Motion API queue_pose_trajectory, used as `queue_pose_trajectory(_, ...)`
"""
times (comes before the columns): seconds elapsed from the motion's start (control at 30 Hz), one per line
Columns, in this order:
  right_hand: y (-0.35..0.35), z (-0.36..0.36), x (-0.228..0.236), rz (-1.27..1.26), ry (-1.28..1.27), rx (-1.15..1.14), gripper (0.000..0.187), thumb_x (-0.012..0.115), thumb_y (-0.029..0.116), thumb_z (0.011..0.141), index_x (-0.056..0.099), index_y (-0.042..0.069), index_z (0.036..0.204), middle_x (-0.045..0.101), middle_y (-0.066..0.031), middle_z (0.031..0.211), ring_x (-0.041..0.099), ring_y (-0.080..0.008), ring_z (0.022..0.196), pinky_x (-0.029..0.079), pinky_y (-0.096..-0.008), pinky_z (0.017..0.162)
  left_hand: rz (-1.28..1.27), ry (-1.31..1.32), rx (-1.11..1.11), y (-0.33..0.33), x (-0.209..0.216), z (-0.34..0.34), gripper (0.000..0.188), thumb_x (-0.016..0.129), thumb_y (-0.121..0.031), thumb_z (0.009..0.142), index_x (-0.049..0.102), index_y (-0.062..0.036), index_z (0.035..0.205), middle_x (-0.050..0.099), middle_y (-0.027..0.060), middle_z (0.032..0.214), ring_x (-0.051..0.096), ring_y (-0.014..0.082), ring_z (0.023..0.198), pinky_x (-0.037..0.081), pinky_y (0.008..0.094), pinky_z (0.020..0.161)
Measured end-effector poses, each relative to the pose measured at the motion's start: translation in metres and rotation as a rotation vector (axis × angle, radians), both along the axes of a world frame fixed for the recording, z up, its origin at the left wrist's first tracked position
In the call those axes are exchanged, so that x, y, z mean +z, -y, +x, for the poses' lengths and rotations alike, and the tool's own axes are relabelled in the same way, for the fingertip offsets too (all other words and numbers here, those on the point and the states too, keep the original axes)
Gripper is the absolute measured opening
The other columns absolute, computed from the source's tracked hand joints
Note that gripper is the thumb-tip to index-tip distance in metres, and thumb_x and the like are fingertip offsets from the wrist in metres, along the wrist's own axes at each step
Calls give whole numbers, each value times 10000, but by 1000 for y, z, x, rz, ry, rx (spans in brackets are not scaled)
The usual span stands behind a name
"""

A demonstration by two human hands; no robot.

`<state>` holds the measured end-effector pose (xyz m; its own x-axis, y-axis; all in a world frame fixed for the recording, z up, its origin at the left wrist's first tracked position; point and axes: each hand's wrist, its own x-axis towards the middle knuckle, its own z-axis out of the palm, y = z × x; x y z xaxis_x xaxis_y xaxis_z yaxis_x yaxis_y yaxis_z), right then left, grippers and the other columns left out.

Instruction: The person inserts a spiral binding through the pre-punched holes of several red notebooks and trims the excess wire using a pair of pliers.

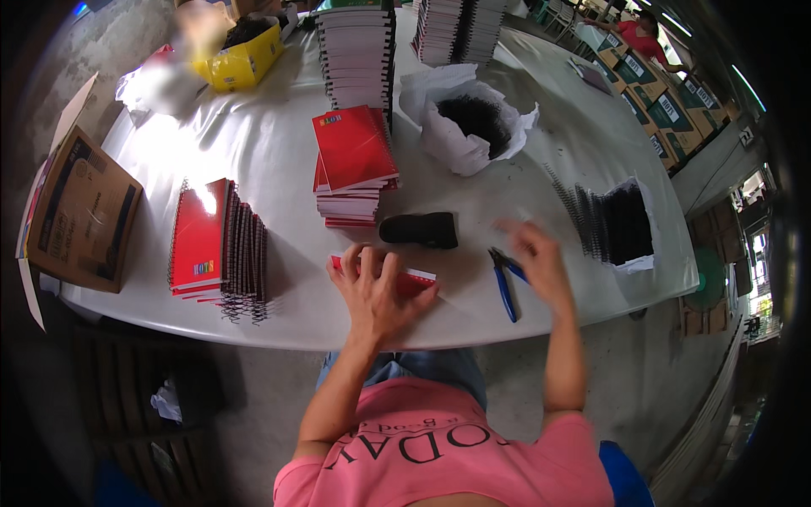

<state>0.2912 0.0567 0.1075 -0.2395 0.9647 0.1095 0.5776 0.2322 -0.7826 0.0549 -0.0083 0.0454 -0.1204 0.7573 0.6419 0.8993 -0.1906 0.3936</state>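
Near the table's front edge my left hand (372, 287) grips a red notebook (411, 284), its fingers bent over the cover. Most of that notebook is hidden under the hand. My right hand (537, 255) hovers to the right, slightly blurred, with the index finger stretched out and nothing visible in it. Below it lie blue-handled pliers (506, 279), jaws pointing away from me. A black, rounded oblong object (419, 230) rests just beyond the left hand. Behind that is a pile of red notebooks (355, 150), the top ones lying askew.
Spiral-bound red notebooks (201, 237) are stacked at left beside a cardboard box (80, 215). Black wire coils sit in white paper (465, 127) and in a bundle (621, 224) at right. Tall notebook stacks (355, 59) and a yellow box (241, 63) stand at the back.
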Motion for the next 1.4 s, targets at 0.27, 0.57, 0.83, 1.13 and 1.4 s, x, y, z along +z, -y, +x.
queue_pose_trajectory(0.27, 29, -56, -14, 216, -126, 169, 177, 683, 104, 810, 713, 119, 984, 607, -53, 834, 576, -205, 726, 458, -312, 634, -7, -19, 29, -1, -5, -4, 556, 783, -535, 535, 545, -135, 839, 477, 48, 953, 432, 270, 998, 289, 516, 845)
queue_pose_trajectory(0.57, 23, -54, -7, -30, -147, 372, 130, 627, 128, 870, 690, 59, 961, 632, -73, 836, 607, -179, 713, 478, -306, 636, -45, -29, 50, -2, -2, -2, 621, 791, -585, 513, 527, -114, 819, 461, 50, 918, 436, 264, 967, 282, 514, 860)
queue_pose_trajectory(0.83, 34, -63, 2, -88, -156, 284, 234, 640, 161, 870, 611, 39, 1067, 617, -97, 780, 585, -139, 647, 476, -294, 613, -19, -23, -10, 1, 2, -3, 633, 754, -606, 555, 575, -128, 929, 463, 47, 939, 444, 266, 995, 287, 515, 859)
queue_pose_trajectory(1.13, -1, -51, -6, -142, 15, 426, 299, 589, 117, 872, 589, 78, 1168, 603, -103, 1094, 614, -219, 942, 488, -301, 770, -60, 28, -99, 1, -4, -15, 520, 699, -560, 680, 590, -133, 956, 506, 53, 973, 446, 276, 1027, 309, 485, 849)
queue_pose_trajectory(1.4, -60, -64, -70, 559, 498, 439, 513, 622, 14, 733, 548, 104, 1233, 607, -112, 1131, 588, -290, 1053, 503, -431, 868, -39, 35, -172, 5, 9, -19, 515, 784, -486, 627, 558, -79, 846, 491, 97, 1020, 428, 309, 1019, 332, 447, 889)
